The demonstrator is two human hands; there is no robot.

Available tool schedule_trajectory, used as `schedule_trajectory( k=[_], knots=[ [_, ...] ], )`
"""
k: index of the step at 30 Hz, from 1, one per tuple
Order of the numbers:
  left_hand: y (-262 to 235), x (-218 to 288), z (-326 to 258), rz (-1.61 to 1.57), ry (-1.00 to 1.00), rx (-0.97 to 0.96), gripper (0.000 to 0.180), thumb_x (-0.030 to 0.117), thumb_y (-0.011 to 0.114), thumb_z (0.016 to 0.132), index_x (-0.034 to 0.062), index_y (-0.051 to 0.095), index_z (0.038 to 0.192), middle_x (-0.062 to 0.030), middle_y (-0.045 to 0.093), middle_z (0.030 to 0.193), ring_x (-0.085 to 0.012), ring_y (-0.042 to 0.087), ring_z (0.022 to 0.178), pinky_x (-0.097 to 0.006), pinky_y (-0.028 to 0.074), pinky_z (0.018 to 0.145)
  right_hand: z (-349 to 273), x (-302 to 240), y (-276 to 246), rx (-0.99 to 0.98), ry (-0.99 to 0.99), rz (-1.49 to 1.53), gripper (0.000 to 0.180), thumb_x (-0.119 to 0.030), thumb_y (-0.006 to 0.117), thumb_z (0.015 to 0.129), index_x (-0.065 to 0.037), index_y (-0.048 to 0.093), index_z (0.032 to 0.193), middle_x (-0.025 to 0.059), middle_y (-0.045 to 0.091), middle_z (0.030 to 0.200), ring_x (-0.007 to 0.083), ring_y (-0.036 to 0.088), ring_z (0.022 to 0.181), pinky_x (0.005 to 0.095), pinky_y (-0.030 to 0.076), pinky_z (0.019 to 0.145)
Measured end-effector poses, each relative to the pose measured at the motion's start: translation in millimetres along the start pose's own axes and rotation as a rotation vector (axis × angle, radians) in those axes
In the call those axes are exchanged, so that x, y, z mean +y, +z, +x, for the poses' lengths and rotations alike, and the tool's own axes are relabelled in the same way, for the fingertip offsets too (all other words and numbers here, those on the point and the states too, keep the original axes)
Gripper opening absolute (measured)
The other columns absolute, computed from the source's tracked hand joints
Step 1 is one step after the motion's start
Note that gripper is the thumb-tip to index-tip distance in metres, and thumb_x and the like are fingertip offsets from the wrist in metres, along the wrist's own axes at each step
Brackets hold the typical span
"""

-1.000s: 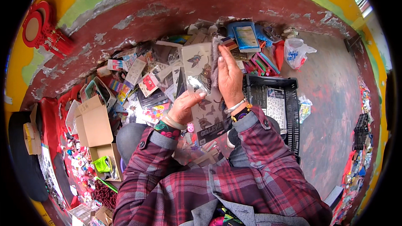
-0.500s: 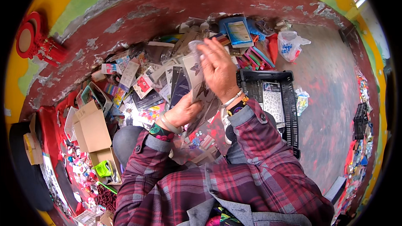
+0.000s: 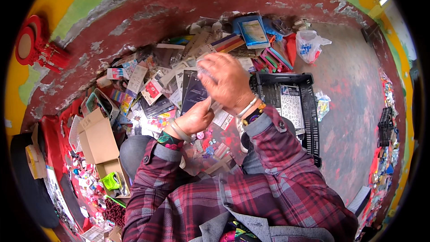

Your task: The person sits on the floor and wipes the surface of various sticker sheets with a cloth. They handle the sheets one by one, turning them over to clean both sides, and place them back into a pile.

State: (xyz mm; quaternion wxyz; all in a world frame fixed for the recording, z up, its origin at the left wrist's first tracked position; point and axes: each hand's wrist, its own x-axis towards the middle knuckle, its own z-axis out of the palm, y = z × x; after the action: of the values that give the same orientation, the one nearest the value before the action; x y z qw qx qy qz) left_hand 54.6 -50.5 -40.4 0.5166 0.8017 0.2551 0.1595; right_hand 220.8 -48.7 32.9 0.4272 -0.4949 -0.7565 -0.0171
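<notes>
Here, the right hand (image 3: 226, 80) grips the top of a clear plastic packet (image 3: 210, 107); the left hand (image 3: 195, 118) pinches its lower edge, above scattered packets (image 3: 152, 92), beside a black crate (image 3: 309, 116).

Bare red floor (image 3: 354, 107) lies open right of the right hand (image 3: 226, 83); a black crate (image 3: 309, 121) blocks between. Packets (image 3: 161, 94) crowd ahead; cardboard boxes (image 3: 101, 141) hem the left hand (image 3: 195, 118)

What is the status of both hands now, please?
Left hand shut on clear plastic packet. Right hand on the packet's top edge, grip unclear. Black crate at right, apart from both hands.
</notes>
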Motion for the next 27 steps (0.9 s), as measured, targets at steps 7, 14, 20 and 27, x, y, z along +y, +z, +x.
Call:
schedule_trajectory(
  k=[7, 14, 20, 27],
  knots=[
    [-15.2, 22.8, -1.9, -0.266, 0.001, -0.109, 0.057, -0.008, 0.036, 0.084, 0.0109, 0.037, 0.137, -0.0030, 0.054, 0.105, -0.0135, 0.050, 0.094, -0.029, 0.044, 0.085, 1.9, 15.9, -21.7, -0.068, 0.147, 0.230, 0.042, -0.046, 0.062, 0.081, -0.004, 0.063, 0.087, 0.0124, 0.063, 0.083, 0.0313, 0.059, 0.078, 0.0400, 0.045, 0.070],
    [-21.8, 29.4, -5.3, -0.542, -0.129, -0.218, 0.051, -0.004, 0.040, 0.085, 0.0010, 0.038, 0.136, -0.0059, 0.052, 0.124, -0.0148, 0.047, 0.112, -0.028, 0.038, 0.097, -0.3, 11.9, -12.2, 0.037, 0.263, -0.011, 0.051, -0.047, 0.064, 0.080, -0.006, 0.049, 0.054, 0.0132, 0.049, 0.054, 0.0353, 0.051, 0.055, 0.0436, 0.038, 0.052],
    [-25.1, 39.6, -2.5, -0.586, -0.229, -0.226, 0.050, -0.003, 0.042, 0.085, -0.0005, 0.040, 0.134, -0.0079, 0.051, 0.126, -0.0155, 0.045, 0.115, -0.027, 0.036, 0.098, -3.9, 16.3, -5.4, 0.132, 0.430, -0.041, 0.056, -0.050, 0.062, 0.081, -0.004, 0.048, 0.052, 0.0157, 0.045, 0.050, 0.0381, 0.047, 0.050, 0.0438, 0.034, 0.046],
    [-37.9, 21.7, -28.3, -0.659, -0.271, -0.069, 0.042, 0.000, 0.049, 0.081, -0.0016, 0.050, 0.123, -0.0094, 0.054, 0.120, -0.0168, 0.053, 0.102, -0.028, 0.043, 0.090, -2.8, 72.4, -57.8, 0.579, 0.866, 0.953, 0.045, -0.043, 0.057, 0.090, -0.008, 0.058, 0.061, 0.0056, 0.058, 0.056, 0.0159, 0.054, 0.042, 0.0275, 0.041, 0.042]
  ],
)
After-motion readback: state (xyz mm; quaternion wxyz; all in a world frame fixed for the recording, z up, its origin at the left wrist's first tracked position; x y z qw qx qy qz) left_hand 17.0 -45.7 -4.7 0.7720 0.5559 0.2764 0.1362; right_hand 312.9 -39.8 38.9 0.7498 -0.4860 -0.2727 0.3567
